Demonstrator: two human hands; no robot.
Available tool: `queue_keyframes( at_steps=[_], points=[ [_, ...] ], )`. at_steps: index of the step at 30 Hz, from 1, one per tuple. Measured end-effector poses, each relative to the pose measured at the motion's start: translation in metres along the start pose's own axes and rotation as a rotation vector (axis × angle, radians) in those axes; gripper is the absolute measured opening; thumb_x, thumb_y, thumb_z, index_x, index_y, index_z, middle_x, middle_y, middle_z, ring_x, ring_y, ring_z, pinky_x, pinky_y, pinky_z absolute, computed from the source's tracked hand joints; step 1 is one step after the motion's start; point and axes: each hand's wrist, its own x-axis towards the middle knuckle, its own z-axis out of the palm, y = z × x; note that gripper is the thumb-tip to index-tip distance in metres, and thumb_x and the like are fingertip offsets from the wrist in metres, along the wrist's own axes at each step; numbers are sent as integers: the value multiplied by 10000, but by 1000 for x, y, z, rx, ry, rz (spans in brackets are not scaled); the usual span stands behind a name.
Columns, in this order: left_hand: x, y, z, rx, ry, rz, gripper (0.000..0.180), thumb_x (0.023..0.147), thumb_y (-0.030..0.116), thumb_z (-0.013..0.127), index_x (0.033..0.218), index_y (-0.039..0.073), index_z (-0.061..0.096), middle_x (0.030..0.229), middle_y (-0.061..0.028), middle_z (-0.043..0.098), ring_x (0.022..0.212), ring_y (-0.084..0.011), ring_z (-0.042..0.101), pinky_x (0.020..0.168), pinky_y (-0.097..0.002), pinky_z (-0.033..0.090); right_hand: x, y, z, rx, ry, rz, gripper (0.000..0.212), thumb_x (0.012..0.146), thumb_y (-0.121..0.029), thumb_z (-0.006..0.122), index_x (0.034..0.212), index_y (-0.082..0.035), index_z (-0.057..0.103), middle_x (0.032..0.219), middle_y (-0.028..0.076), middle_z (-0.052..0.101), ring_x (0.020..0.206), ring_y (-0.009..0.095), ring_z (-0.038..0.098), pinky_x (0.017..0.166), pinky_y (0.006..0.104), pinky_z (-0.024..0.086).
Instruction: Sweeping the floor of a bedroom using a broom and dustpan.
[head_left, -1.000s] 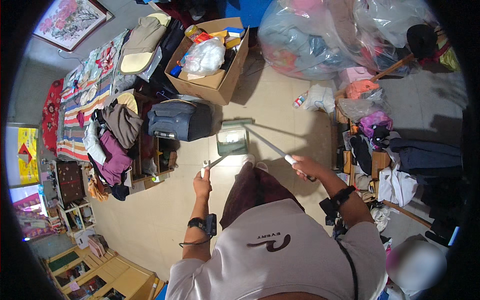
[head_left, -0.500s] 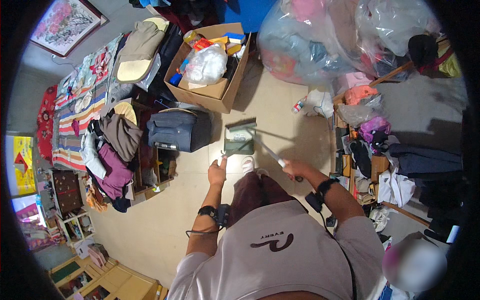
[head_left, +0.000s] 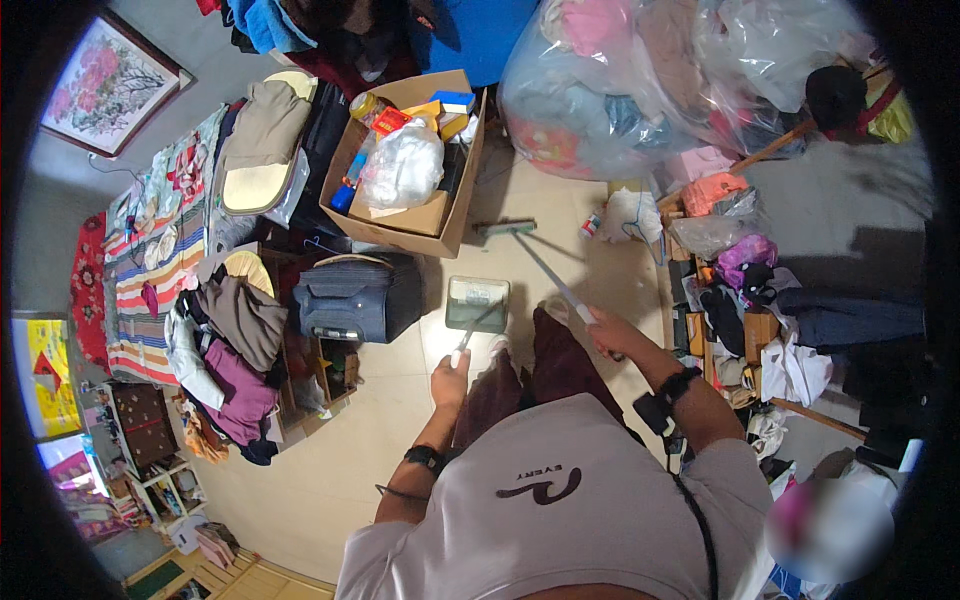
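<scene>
lead: state the left hand.

checker: the left hand (head_left: 449, 383) is closed around the pale grip of 1 green dustpan (head_left: 462, 316), fingers wrapped, no gap seen.

lead: and the right?

checker: the right hand (head_left: 612, 333) is likewise closed, around the upper part of the stick of 1 broom (head_left: 553, 275). its stick slants forward and to the left, down to a wide, flat head.

lead: position of both tools?

checker: the dustpan is at the tiled floor (head_left: 380, 420), just ahead of the left foot. the broom head is farther forward, slightly right of the pan and apart from it. whether its underside presses the tiles, i cannot tell. the pan's contents are too unclear to record.

lead: surroundings?

checker: 1 dark blue suitcase (head_left: 365, 300) stands left of the pan. beyond it, 1 open cardboard box (head_left: 400, 235) is loaded with packages. 1 small bottle (head_left: 590, 225) lies to the right of the broom head, near 1 white bag (head_left: 632, 215).
</scene>
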Motion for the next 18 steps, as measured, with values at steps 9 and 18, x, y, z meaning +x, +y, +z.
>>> queue_keyframes(
  at_steps=[9, 18],
  points=[
    [12, 78, -11, -145, -30, -151, 446, 875, 430, 569, 862, -15, 585, 459, -43, 466, 343, -131, 445, 349, -280, 363, 143, -39, -36, -63, 105, 2, 476, 875, -140, 474, 1336, -75, 376, 607, 79, 547, 453, 158, 508, 394, 321, 434],
    [31, 107, 16, -148, -1, -241, 653, 838, 476, 587, 1085, -127, 546, 551, -148, 564, 378, -189, 518, 423, -316, 439, 70, 29, -121, -236, -205, 107, 465, 851, -165, 516, 1300, -114, 407, 590, 42, 505, 438, 139, 496, 380, 304, 404]
  ],
)
